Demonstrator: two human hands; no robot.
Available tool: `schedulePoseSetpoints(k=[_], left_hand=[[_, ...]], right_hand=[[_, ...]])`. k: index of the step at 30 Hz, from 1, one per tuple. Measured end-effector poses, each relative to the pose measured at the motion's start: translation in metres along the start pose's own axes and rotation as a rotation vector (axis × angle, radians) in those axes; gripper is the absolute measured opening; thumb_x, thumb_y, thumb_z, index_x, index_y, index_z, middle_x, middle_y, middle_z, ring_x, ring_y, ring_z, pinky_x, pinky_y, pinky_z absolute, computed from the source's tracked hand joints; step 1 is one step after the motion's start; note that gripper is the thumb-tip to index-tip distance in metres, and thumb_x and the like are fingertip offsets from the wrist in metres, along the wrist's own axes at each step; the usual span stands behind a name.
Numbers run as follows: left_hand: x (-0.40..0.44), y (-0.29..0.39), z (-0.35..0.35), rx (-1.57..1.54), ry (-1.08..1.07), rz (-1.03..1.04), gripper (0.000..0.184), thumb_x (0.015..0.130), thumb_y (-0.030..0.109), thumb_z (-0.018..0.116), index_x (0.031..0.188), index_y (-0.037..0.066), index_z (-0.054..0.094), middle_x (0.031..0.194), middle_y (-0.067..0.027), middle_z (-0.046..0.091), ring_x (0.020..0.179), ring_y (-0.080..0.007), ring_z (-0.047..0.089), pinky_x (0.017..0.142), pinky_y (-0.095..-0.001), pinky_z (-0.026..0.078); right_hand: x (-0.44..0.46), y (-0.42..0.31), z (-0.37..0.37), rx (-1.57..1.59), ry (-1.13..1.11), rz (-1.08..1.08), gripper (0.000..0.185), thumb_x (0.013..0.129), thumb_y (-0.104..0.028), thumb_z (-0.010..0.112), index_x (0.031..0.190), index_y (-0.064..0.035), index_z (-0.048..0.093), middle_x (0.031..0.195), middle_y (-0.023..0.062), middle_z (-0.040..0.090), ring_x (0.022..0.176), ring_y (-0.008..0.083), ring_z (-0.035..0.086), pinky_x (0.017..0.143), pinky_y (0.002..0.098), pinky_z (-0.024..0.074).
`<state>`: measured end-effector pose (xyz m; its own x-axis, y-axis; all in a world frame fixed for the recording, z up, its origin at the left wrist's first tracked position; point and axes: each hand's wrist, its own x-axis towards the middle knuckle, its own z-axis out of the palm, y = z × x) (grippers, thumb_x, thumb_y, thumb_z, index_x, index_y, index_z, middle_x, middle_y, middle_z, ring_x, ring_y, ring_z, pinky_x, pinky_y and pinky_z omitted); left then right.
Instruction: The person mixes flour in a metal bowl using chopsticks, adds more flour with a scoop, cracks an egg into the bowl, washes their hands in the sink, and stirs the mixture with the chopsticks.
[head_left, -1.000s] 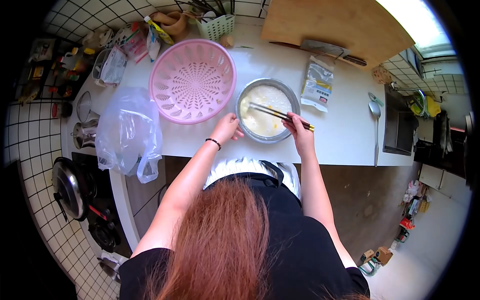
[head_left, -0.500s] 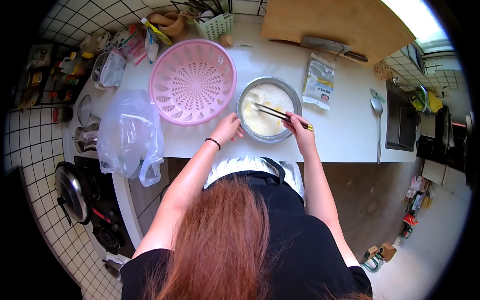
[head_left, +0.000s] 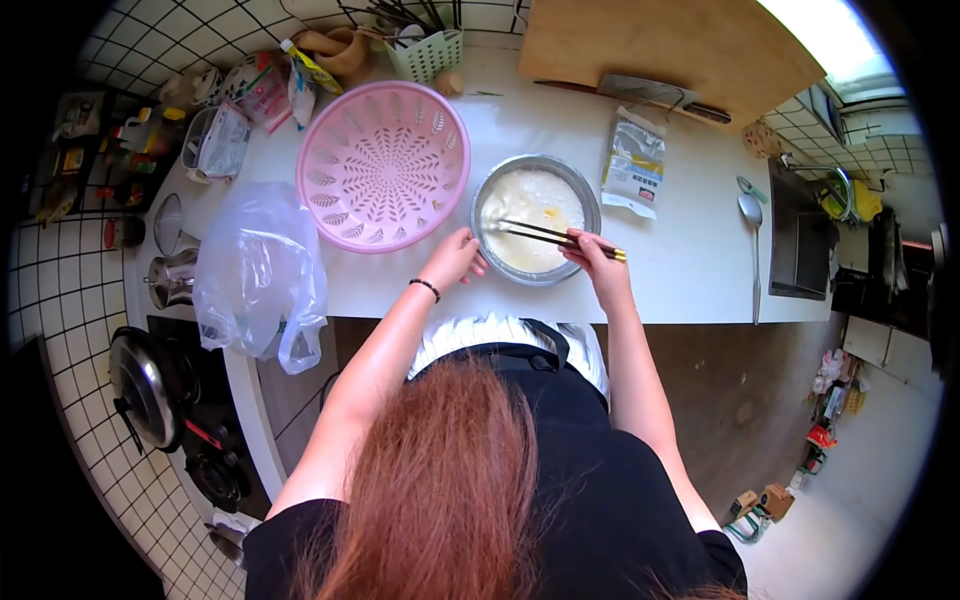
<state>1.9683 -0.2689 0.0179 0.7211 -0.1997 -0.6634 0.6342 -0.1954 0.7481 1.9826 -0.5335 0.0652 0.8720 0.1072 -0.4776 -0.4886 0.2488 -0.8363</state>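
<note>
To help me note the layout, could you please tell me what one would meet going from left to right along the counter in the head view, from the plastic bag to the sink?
Plastic bag, pink basket, metal bowl, packet, spoon, sink.

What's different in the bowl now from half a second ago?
The tips of the chopsticks swung left and a bit nearer the person inside the bowl. Nothing was picked up or let go: the right hand still holds them. The left hand stayed beside the bowl, and the pink colander stayed put.
</note>
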Motion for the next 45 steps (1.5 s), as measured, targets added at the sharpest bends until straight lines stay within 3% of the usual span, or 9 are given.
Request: schedulePoseSetpoints(k=[3,7,18,23,31,34,38,41,45], left_hand=[[0.001,0.000,0.000,0.001,0.004,-0.003,0.017,0.095,0.019,0.036,0.095,0.004,0.045,0.083,-0.0085,0.063,0.066,-0.0132,0.062,0.046,-0.0252,0.045],[0.002,-0.002,0.000,0.012,0.004,0.002,0.018,0.095,0.018,0.035,0.096,0.003,0.045,0.082,-0.0093,0.063,0.066,-0.0144,0.063,0.047,-0.0263,0.046],[0.000,0.000,0.001,0.024,0.013,0.005,0.018,0.094,0.018,0.035,0.094,0.003,0.045,0.082,-0.0093,0.064,0.066,-0.0143,0.062,0.047,-0.0260,0.045],[0.002,-0.001,0.001,0.012,0.016,-0.001,0.018,0.094,0.018,0.036,0.094,0.003,0.046,0.081,-0.0089,0.064,0.065,-0.0136,0.061,0.047,-0.0261,0.044],[0.001,-0.002,0.000,-0.001,0.008,-0.003,0.018,0.094,0.018,0.036,0.093,0.003,0.046,0.081,-0.0089,0.063,0.063,-0.0134,0.061,0.046,-0.0258,0.044],[0.003,-0.004,0.000,0.006,0.005,-0.003,0.019,0.094,0.019,0.035,0.092,0.003,0.046,0.081,-0.0090,0.063,0.063,-0.0135,0.061,0.046,-0.0258,0.044],[0.003,-0.003,0.000,0.020,0.006,0.010,0.019,0.094,0.019,0.035,0.092,0.003,0.046,0.080,-0.0090,0.063,0.063,-0.0136,0.061,0.045,-0.0261,0.044],[0.001,0.000,0.000,0.031,0.004,-0.006,0.020,0.094,0.020,0.035,0.092,0.003,0.046,0.080,-0.0087,0.063,0.063,-0.0138,0.061,0.046,-0.0261,0.044],[0.001,-0.002,0.000,0.034,-0.003,-0.009,0.020,0.094,0.020,0.035,0.092,0.004,0.046,0.080,-0.0084,0.063,0.063,-0.0140,0.061,0.046,-0.0265,0.044]], right_hand=[[0.002,0.003,0.001,0.017,0.074,-0.134,0.026,0.090,-0.013,0.054,0.108,0.0046,0.060,0.104,0.0141,0.062,0.088,0.0214,0.064,0.080,0.0284,0.0531],[-0.002,-0.001,-0.001,0.026,0.002,0.019,0.026,0.091,-0.013,0.053,0.109,0.0043,0.060,0.103,0.0140,0.063,0.089,0.0209,0.064,0.080,0.0276,0.0529],[-0.003,0.004,0.002,-0.010,0.000,-0.006,0.025,0.091,-0.014,0.053,0.106,0.0049,0.060,0.104,0.0147,0.062,0.086,0.0206,0.064,0.080,0.0277,0.0524],[-0.003,0.003,-0.002,-0.194,0.019,-0.087,0.023,0.091,-0.015,0.054,0.105,0.0014,0.062,0.097,0.0105,0.064,0.084,0.0177,0.064,0.075,0.0264,0.0521],[-0.011,-0.019,-0.025,0.051,0.262,-0.269,0.024,0.091,-0.018,0.049,0.101,0.0019,0.060,0.078,0.0049,0.058,0.066,0.0126,0.056,0.065,0.0245,0.0483],[-0.003,-0.010,-0.031,-0.111,0.312,-0.232,0.025,0.092,-0.018,0.049,0.101,0.0023,0.060,0.078,0.0051,0.058,0.066,0.0125,0.057,0.066,0.0243,0.0485],[-0.002,-0.003,-0.019,0.049,0.097,-0.052,0.026,0.092,-0.015,0.049,0.104,0.0054,0.059,0.089,0.0092,0.062,0.072,0.0139,0.061,0.070,0.0247,0.0501],[0.002,-0.003,-0.011,0.129,0.288,-0.249,0.026,0.092,-0.014,0.050,0.105,0.0055,0.059,0.089,0.0100,0.063,0.074,0.0144,0.061,0.070,0.0243,0.0508],[0.001,-0.005,-0.018,-0.015,0.152,-0.116,0.027,0.092,-0.014,0.049,0.109,0.0056,0.057,0.091,0.0111,0.063,0.078,0.0156,0.062,0.074,0.0253,0.0510]])
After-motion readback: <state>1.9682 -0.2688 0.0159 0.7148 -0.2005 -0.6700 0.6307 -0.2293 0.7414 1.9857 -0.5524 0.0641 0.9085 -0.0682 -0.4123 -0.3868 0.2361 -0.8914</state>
